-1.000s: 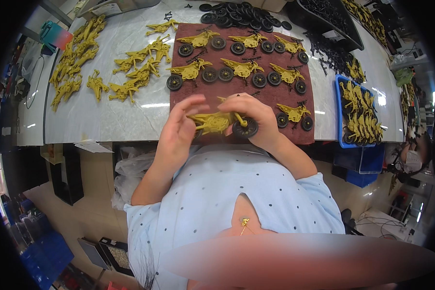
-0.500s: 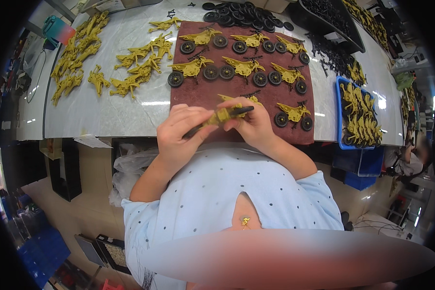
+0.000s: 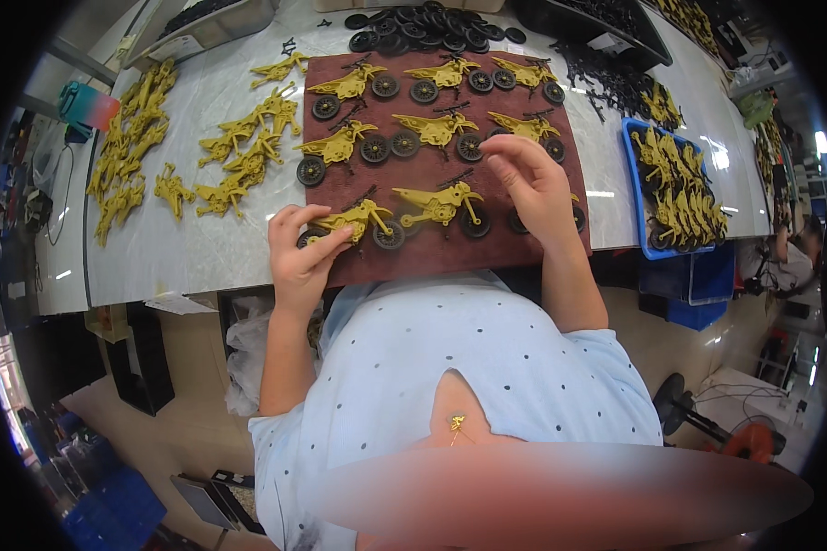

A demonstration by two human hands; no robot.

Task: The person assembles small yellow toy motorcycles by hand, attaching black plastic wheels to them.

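A dark red mat [image 3: 524,253] lies on the white table, with several yellow toy motorcycles on black wheels set in rows on it. My left hand [image 3: 301,253] grips the rear end of the front-left motorcycle [image 3: 358,220], which stands on the mat's near edge. Beside it stands another finished motorcycle [image 3: 439,204]. My right hand [image 3: 535,184] hovers over the mat's right side with fingers loosely spread and nothing in it. It partly hides a further motorcycle, of which a wheel [image 3: 579,219] shows.
Loose yellow motorcycle bodies [image 3: 239,156] lie scattered left of the mat, more [image 3: 124,165] farther left. A pile of black wheels [image 3: 432,26] sits at the back. A blue tray [image 3: 641,220] of yellow parts stands at the right, black parts [image 3: 606,78] behind it.
Both hands held one motorcycle together over the mat's front edge. Now it stands on the mat under my left hand, and my right hand has let go and moved right.
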